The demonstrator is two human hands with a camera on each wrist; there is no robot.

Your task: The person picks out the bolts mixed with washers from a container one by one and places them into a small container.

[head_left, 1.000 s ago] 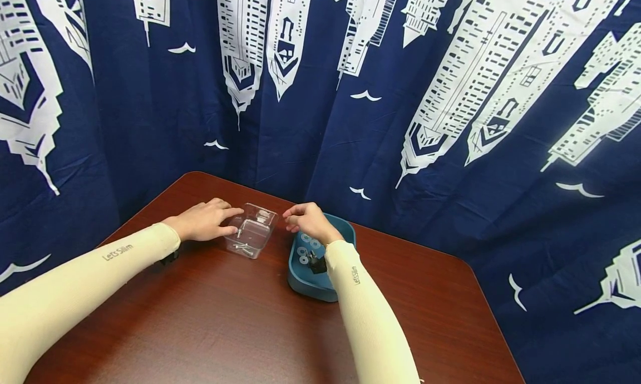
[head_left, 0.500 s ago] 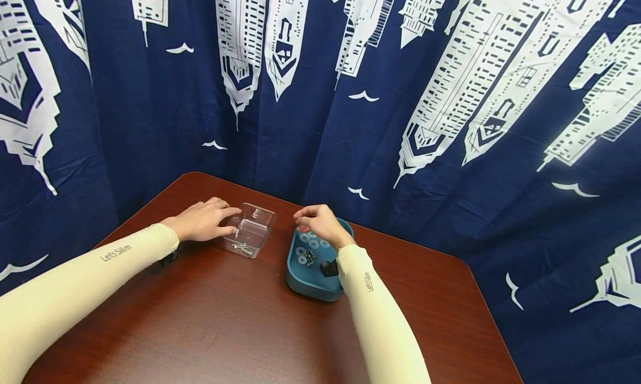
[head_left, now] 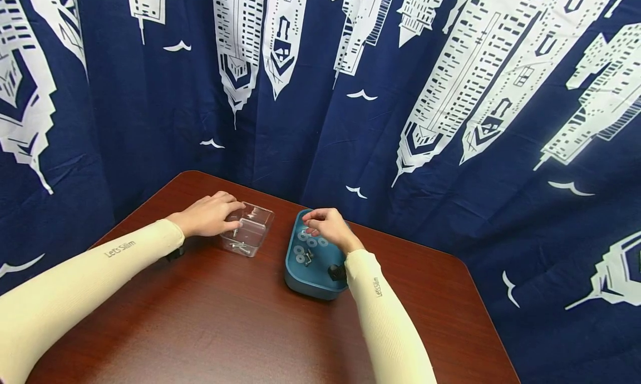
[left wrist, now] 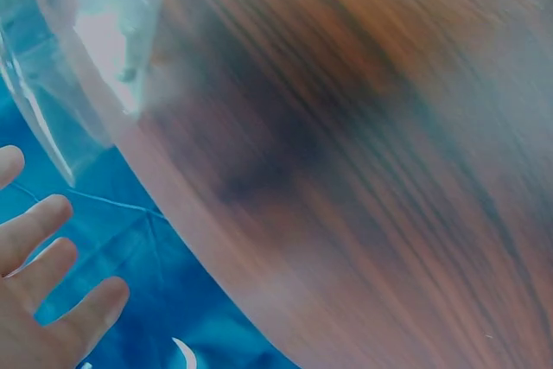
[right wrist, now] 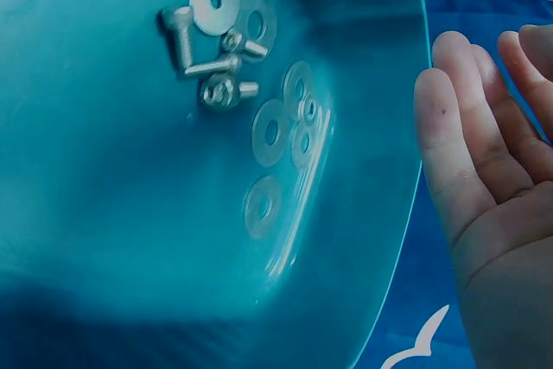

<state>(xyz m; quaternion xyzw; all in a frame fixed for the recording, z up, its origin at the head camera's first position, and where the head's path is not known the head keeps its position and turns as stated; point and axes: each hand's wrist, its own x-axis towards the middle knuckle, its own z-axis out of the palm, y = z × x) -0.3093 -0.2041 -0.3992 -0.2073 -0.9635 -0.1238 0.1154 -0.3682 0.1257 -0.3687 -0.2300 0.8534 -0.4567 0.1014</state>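
Note:
In the head view my left hand is at the left side of a clear plastic box, thumb and fingers spread at its rim. Whether they touch it is hard to tell. A few silver bolts lie in the box. My right hand hovers over the far part of a blue tray, its fingers loosely bent and nothing visible in them. Several flat washers and a small cluster of bolts lie on the tray's floor in the right wrist view.
Box and tray stand side by side, a narrow gap between them, near the far edge of a reddish-brown wooden table. Behind the table hangs a dark blue curtain with white building prints.
My right hand has moved right, from the tray's left rim to over its far part, uncovering washers and bolts. My left hand has shifted slightly at the box.

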